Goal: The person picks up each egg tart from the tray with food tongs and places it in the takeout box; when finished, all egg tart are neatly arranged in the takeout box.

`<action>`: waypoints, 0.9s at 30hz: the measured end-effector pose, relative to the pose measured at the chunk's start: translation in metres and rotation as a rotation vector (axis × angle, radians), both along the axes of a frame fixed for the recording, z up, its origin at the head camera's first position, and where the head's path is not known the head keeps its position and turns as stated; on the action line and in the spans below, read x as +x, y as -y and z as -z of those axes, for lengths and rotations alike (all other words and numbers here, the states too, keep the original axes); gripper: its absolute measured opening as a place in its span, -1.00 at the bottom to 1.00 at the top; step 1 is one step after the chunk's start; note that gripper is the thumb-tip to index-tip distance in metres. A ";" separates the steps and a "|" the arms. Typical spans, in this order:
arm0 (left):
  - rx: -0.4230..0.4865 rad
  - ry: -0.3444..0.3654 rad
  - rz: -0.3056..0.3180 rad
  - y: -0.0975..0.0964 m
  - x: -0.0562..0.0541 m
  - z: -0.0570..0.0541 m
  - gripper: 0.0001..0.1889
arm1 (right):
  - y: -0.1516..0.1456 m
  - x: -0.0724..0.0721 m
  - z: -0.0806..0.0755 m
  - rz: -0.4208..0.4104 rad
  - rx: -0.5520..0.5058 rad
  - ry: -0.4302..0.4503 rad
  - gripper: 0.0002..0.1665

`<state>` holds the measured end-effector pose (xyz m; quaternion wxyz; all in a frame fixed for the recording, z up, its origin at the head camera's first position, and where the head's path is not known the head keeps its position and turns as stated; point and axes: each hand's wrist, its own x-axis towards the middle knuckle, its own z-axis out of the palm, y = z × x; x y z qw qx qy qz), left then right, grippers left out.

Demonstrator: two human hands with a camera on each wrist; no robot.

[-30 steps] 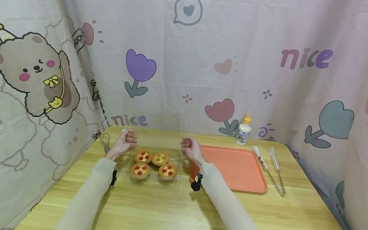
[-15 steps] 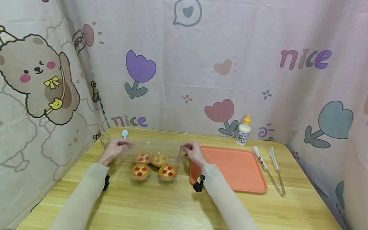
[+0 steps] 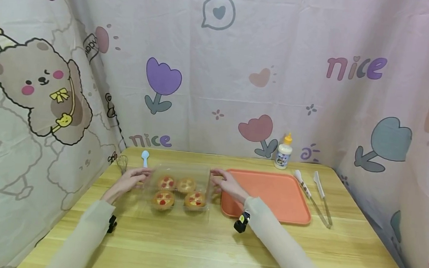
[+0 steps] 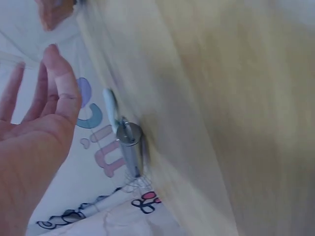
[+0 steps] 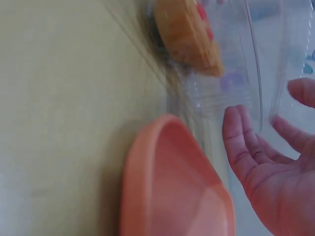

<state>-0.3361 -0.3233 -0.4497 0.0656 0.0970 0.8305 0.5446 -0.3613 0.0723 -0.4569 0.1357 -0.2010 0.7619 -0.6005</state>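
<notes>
A clear plastic clamshell box (image 3: 180, 170) holds several small pizza-like tarts (image 3: 163, 199) with red and yellow toppings. Its transparent lid lies low over them in the head view. At the box's left side my left hand (image 3: 128, 180) has its fingers extended; in the left wrist view this hand (image 4: 42, 123) grasps nothing. My right hand (image 3: 231, 184) is at the right back corner of the box. The right wrist view shows that hand (image 5: 275, 177) with loosely bent fingers close to the clear plastic edge, one tart (image 5: 187, 39) visible inside.
An orange tray (image 3: 266, 195) lies right of the box, under my right wrist. Tongs (image 3: 318, 199) lie beyond it, and a white bottle with a yellow cap (image 3: 283, 156) stands behind. Back left are a whisk (image 3: 122, 164) and a light blue spoon (image 3: 145, 158). A printed curtain (image 3: 219, 68) surrounds the table.
The clear lid has swung from upright down over the tarts. Both hands came down with it; the left hand has since drawn a little left and the right forearm shifted right.
</notes>
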 end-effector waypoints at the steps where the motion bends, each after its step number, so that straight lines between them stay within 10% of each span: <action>1: -0.014 -0.003 0.013 0.000 0.003 -0.001 -0.48 | -0.001 0.003 0.000 -0.012 0.004 -0.004 -0.37; 9: -0.055 -0.013 0.095 0.002 0.025 -0.002 -0.42 | -0.002 0.020 0.002 -0.009 0.009 0.043 -0.32; 27: 0.153 0.251 0.354 0.010 0.052 -0.006 -0.17 | -0.007 0.065 0.004 -0.096 0.015 0.082 -0.46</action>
